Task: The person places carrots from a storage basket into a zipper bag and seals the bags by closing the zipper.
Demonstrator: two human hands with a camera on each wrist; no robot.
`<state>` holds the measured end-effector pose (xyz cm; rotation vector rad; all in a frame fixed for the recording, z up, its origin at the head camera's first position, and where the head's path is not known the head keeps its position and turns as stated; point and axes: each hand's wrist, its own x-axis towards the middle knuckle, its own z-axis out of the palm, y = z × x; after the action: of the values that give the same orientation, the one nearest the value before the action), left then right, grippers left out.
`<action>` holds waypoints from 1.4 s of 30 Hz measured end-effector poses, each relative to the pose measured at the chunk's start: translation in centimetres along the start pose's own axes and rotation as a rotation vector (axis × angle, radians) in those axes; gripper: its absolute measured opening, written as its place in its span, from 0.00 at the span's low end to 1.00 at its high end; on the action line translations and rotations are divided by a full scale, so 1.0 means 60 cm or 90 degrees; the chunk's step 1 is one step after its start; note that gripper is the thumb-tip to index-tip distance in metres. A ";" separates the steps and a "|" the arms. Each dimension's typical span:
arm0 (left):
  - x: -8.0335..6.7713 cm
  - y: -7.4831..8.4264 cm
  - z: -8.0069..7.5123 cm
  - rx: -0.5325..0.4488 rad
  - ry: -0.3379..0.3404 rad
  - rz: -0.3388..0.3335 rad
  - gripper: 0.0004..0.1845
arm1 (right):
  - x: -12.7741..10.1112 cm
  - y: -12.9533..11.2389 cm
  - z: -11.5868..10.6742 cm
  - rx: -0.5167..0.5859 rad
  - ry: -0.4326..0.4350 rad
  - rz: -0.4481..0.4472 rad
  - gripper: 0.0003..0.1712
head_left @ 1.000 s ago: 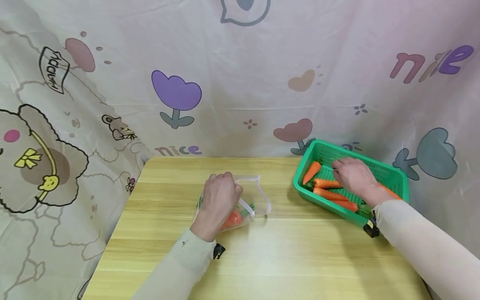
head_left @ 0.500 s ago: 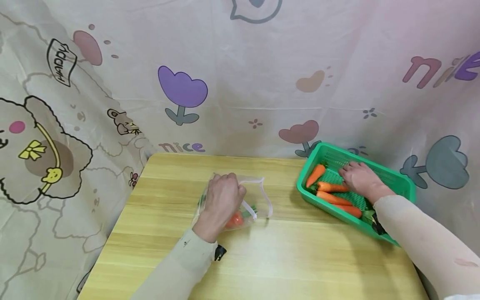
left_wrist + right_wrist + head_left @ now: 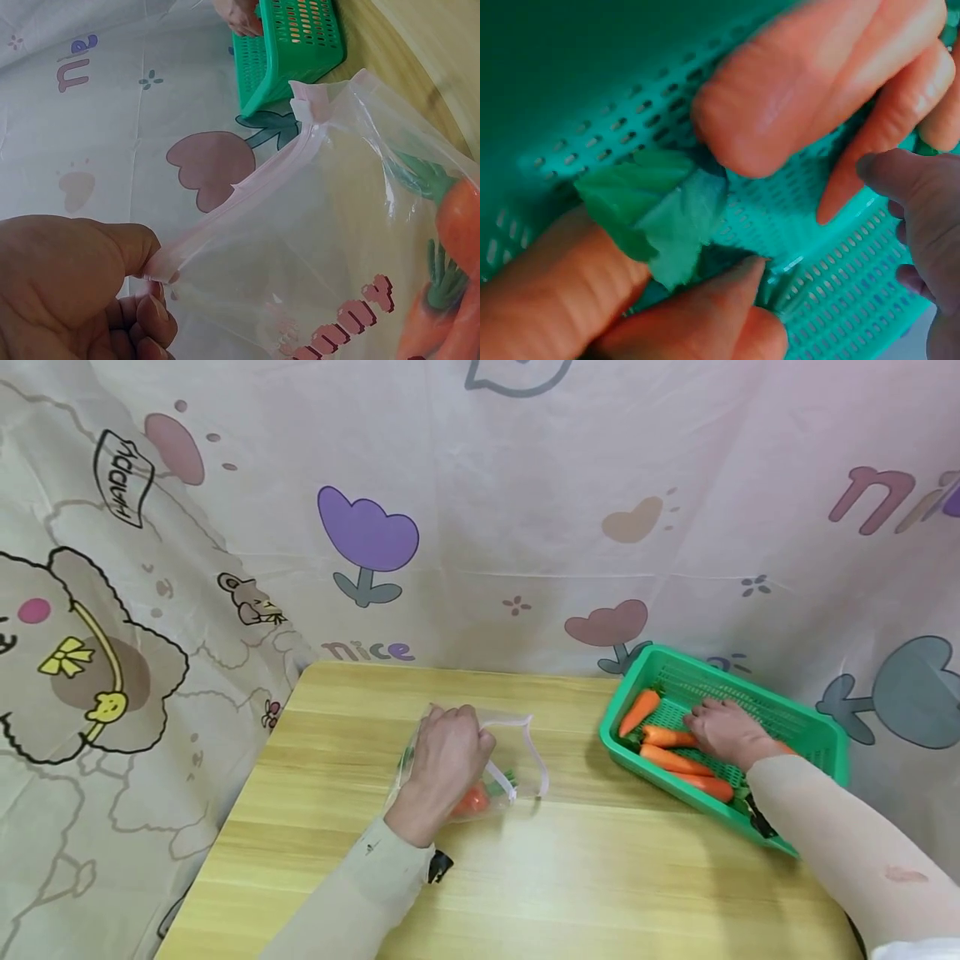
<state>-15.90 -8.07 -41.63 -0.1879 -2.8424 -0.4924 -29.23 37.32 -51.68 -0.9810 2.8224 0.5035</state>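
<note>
My left hand (image 3: pixel 446 752) pinches the rim of a clear zip bag (image 3: pixel 300 225) between thumb and fingers. The bag has a pale pink zip edge and red lettering. Inside it lie orange carrots (image 3: pixel 457 225) with green tops. My right hand (image 3: pixel 723 732) is down inside a green basket (image 3: pixel 806 714), among several carrots (image 3: pixel 675 760). In the right wrist view its thumb overlaps a slim carrot (image 3: pixel 889 124), and its other fingers are bent loosely with nothing visible between them. A leafy green top (image 3: pixel 656 210) shows on a carrot close to the camera.
A wooden table (image 3: pixel 570 877) carries the bag at its middle and the basket at its back right. Behind it hangs a printed curtain (image 3: pixel 480 527), with another patterned stretch along the left side.
The head view has shifted slightly, moving the basket rightward in frame. My right hand stays inside the basket, lower over the carrots. My left hand keeps its pinch on the bag.
</note>
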 end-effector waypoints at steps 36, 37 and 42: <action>0.003 -0.005 -0.005 -0.034 -0.074 -0.031 0.15 | -0.012 0.011 -0.034 -0.014 0.033 0.004 0.22; 0.004 -0.005 -0.005 -0.032 -0.075 -0.031 0.16 | -0.013 0.010 -0.038 -0.015 0.039 0.005 0.22; 0.007 -0.006 -0.005 -0.019 -0.074 -0.028 0.16 | -0.022 0.004 -0.066 -0.006 0.053 0.012 0.23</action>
<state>-16.31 -8.48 -41.38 -0.1645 -2.9598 -0.5508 -28.31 36.90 -47.61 -1.0007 2.9087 0.4903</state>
